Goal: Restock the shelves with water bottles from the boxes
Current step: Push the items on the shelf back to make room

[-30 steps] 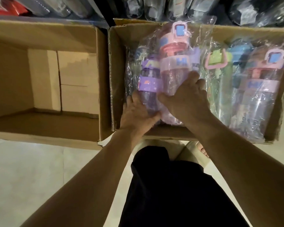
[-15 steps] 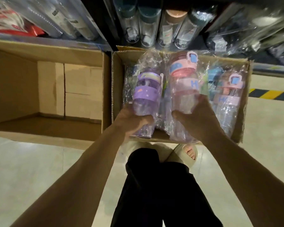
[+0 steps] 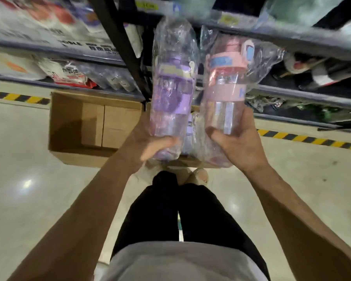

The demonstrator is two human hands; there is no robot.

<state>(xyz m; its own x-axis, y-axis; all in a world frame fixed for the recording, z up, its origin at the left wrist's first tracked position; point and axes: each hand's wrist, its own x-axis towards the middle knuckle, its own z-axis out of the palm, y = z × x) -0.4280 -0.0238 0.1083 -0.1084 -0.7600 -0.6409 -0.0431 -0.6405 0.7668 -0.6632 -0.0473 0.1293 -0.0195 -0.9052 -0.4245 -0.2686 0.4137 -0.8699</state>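
The left hand (image 3: 150, 147) grips the base of a purple bottle (image 3: 171, 102), thumb across the front and fingers behind it; the right hand (image 3: 237, 142) grips the base of a pink bottle (image 3: 223, 102) the same way. Both bottles stand upright and side by side, touching or nearly so, each sealed in a loose clear bag that bunches above the cap. They are held above and beyond the hands, in front of the shelves (image 3: 292, 39), with a box (image 3: 73, 126) on the floor just left of the left hand and another box mostly hidden beneath the bottles. The bottles look empty, so they should be light, and their clear plastic bodies look stiff enough to take a firm squeeze. The trouble is the wrap: the film looks slick and slack, and a bottle could slide inside it if held by the bag alone. A hold low on the body, pressing through the film as both hands do here, seems soundest; the band round each bottle's middle is another fair place. The flip caps and loops at the top look the most breakable parts and are best left alone when the bottles are set on a shelf.
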